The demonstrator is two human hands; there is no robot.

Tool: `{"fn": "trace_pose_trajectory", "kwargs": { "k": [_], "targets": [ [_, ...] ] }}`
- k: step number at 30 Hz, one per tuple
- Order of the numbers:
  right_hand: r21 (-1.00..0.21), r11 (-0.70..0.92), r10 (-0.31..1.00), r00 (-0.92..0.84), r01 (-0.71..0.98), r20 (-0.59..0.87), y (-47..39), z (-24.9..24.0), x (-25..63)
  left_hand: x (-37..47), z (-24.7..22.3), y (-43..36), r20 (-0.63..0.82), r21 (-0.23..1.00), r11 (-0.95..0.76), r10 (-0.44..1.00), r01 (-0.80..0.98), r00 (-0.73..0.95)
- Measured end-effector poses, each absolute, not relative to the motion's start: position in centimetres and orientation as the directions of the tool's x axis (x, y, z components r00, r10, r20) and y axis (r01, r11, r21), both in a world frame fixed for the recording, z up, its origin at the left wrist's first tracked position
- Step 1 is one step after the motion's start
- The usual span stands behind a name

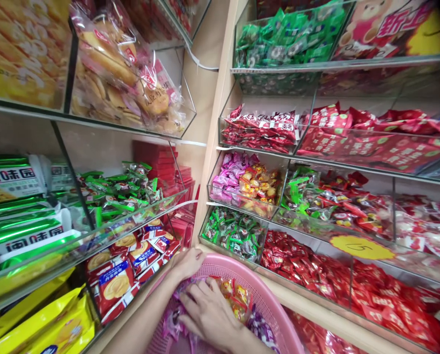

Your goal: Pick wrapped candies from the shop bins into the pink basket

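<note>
A pink perforated plastic basket (238, 268) is below me, with wrapped candies inside it. My left hand (186, 263) is closed on the basket's far left rim. Inside the basket, my right hand (207, 307) has its fingers curled down around purple-wrapped candies (173, 319); the fingertips are partly hidden among the wrappers. Yellow-and-red wrapped candies (240, 297) lie just beyond the right hand, and dark purple-and-white ones (260, 327) are to its right.
Clear-fronted shelf bins surround the basket. Red-wrapped sweets (308, 260) and green-wrapped candies (235, 233) fill bins on the right. Red-and-blue biscuit packets (116, 282) and yellow packages (53, 319) are on the left. A yellow price tag (362, 247) hangs on a shelf front.
</note>
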State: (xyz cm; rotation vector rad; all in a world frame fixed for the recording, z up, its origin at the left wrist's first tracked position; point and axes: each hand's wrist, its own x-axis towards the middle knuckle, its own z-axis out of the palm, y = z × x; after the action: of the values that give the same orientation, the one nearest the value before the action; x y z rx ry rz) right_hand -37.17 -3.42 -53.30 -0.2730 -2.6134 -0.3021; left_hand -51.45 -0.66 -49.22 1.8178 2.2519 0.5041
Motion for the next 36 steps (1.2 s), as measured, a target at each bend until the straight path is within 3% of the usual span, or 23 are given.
{"fn": "trace_pose_trajectory", "kwargs": {
  "k": [5, 9, 14, 17, 25, 36],
  "targets": [
    [0.213, 0.932, 0.105, -0.782, 0.293, 0.615, -1.0, -49.3, -36.0, -51.7, -49.3, -0.8, 0.053, 0.379, 0.174, 0.976, 0.909, -0.209],
    [0.24, 0.891, 0.116, -0.704, 0.386, 0.701, 2.3, -42.7, -35.7, -51.6, -49.9, -0.6, 0.073, 0.368, 0.189, 0.97, 0.91, -0.231],
    [0.134, 0.789, 0.265, -0.528, 0.6, 0.807, 7.0, -34.4, -36.8, -51.5, -50.8, -0.2, 0.111, 0.343, 0.172, 0.969, 0.923, -0.222],
    [0.087, 0.759, 0.338, -0.506, 0.645, 0.794, 9.6, -31.6, -37.9, -51.5, -50.9, -0.1, 0.101, 0.337, 0.179, 0.969, 0.924, -0.225],
    [-0.023, 0.719, 0.532, -0.53, 0.694, 0.661, 12.8, -31.0, -39.4, -51.7, -50.9, -0.1, 0.099, 0.33, 0.179, 0.97, 0.927, -0.222],
    [-0.117, 0.815, 0.406, -0.416, 0.567, 0.814, 11.8, -31.3, -38.6, -51.6, -50.4, -0.3, 0.078, 0.362, 0.178, 0.972, 0.915, -0.221]
  ]
}}
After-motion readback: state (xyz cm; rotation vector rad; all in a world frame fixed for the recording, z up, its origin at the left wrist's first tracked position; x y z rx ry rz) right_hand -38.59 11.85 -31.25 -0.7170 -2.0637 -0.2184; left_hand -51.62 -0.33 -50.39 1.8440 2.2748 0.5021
